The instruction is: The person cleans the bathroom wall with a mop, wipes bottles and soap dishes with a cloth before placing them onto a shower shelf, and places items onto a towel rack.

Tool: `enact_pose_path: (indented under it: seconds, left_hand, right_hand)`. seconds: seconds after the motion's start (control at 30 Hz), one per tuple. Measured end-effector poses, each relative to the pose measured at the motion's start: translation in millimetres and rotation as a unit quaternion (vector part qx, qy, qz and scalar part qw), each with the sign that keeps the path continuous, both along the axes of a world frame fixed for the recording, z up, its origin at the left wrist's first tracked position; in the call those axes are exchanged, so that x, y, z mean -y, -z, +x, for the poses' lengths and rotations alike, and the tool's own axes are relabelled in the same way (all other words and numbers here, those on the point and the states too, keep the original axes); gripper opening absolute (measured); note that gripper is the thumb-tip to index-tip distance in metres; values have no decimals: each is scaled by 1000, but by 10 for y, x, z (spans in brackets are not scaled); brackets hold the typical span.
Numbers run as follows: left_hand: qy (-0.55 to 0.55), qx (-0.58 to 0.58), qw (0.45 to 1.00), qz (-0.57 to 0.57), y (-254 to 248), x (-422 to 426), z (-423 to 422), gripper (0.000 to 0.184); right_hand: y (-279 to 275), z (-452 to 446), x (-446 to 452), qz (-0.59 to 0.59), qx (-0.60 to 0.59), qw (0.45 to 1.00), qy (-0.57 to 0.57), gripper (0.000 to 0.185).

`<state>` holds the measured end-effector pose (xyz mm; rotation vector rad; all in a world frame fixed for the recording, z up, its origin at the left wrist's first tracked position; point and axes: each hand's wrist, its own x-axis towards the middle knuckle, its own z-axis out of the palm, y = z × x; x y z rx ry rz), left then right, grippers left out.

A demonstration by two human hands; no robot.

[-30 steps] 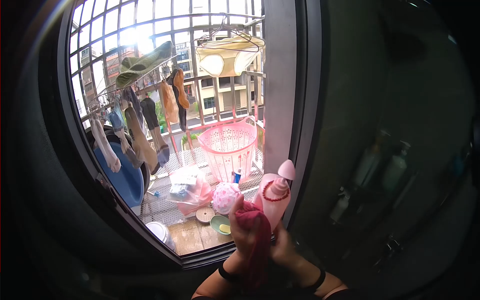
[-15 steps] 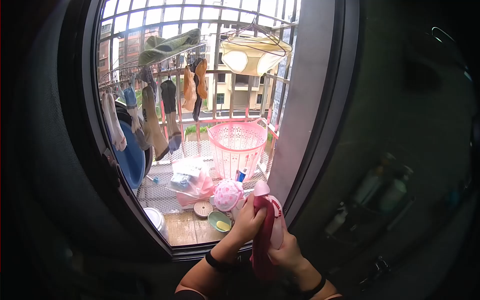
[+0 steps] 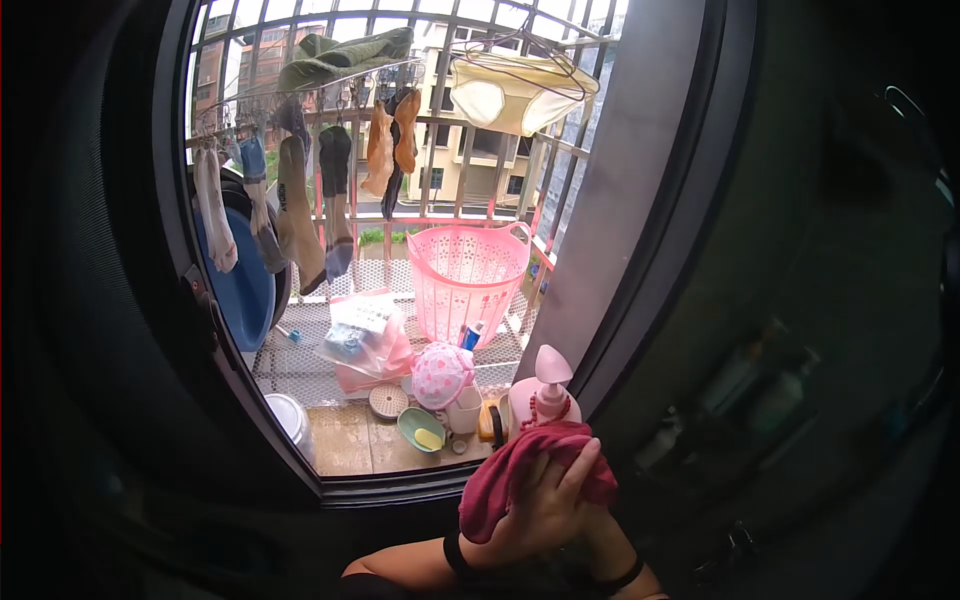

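Dark red cloth (image 3: 500,484) bunched and draped before the lower part of a pink pump bottle (image 3: 551,398), near the window sill; red bead string (image 3: 532,412) at the bottle's neck. Left hand (image 3: 545,508) holds the cloth, fingers pointing up and lightly bent over its folds, back of hand toward the viewer. Left forearm comes in low, nearly level, black band at the wrist. Right forearm rises steeply from lower right, also banded; right hand (image 3: 599,530) mostly hidden behind the left, grip cannot be told. Beyond: green soap dish (image 3: 408,428), patterned pink ball-shaped item (image 3: 441,375), pink basket (image 3: 466,285).
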<state>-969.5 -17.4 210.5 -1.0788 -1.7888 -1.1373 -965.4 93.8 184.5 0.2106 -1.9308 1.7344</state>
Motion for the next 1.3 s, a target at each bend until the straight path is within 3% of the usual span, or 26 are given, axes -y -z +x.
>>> enact_pose_path:
  seconds: [0.03,0.07,0.13,0.23,0.27,0.37,0.43,0.53,0.6,0.63,0.67,0.73,0.77,0.87,0.93,0.97,1.0,1.07,1.1,1.13,1.2,1.23,1.3]
  left_hand:
    - [-47,44,998,26,-70,70,-49,81]
    - [-16,126,990,56,-22,88,-137,85]
    - [50,175,958,222,-2,-9,-446,79]
    - [233,301,915,136,-45,161,-1001,68]
    - [373,402,826,128,-41,174,-1177,63]
    - [559,542,622,80,-102,247,-1364,62]
    - [564,595,560,116,374,202,-1451,64]
    - [545,651,491,198,649,353,-1113,67]
    - [490,605,603,173,599,356,-932,68]
    - [434,524,724,114,550,241,-879,68]
    - [495,548,647,188,475,112,-806,69]
    - [594,575,455,330,323,-145,-658,70]
    - [537,563,555,294,249,-239,-550,68]
    - [482,551,634,248,250,-241,-398,62]
    - [576,557,438,408,375,-342,-308,62]
    - [508,575,496,407,207,-287,-166,62]
    - [481,601,496,402,457,-381,-221,58]
    - [372,645,521,418,295,-313,-159,53]
    - [407,636,473,453,312,-329,-174,49]
    - [393,649,473,448,331,-304,-188,48]
    - [371,674,471,432,381,-303,-236,46]
    - [318,674,548,380,456,-293,-323,41]
    - [362,656,556,360,742,-293,-436,34]
  right_hand:
    - [-14,32,-18,5,3,1000,0,40]
    - [-59,93,-35,9,14,1000,-13,38]
    - [-148,215,-88,17,35,999,-37,33]
    - [-168,272,-414,-88,75,977,-181,24]
    - [-183,262,-478,-125,72,961,-234,23]
    - [-245,199,-548,-194,-10,947,-256,22]
    - [-330,171,-638,-212,-30,945,-248,24]
    - [-512,181,-733,-264,-55,940,-211,29]
    - [-497,153,-875,-316,-98,923,-197,33]
    - [-519,134,-920,-312,-127,927,-164,29]
    - [-517,126,-1023,-279,-138,931,-192,29]
    - [-642,114,-878,-277,-179,938,-109,17]
    - [-687,84,-762,-262,-198,942,-66,15]
    - [-757,77,-481,-214,-247,944,44,12]
    - [-787,58,-305,-187,-287,936,87,15]
    - [-799,64,-235,-161,-294,935,115,14]
    - [-677,136,-288,-117,-283,947,95,23]
    - [-379,135,-236,-3,-267,935,234,38]
    - [-304,122,-156,46,-262,918,295,44]
    - [-406,150,46,84,-273,896,339,48]
    - [-528,292,151,189,-277,879,338,53]
    - [-544,416,111,256,-267,881,294,54]
    - [-539,553,-70,267,-244,911,200,53]
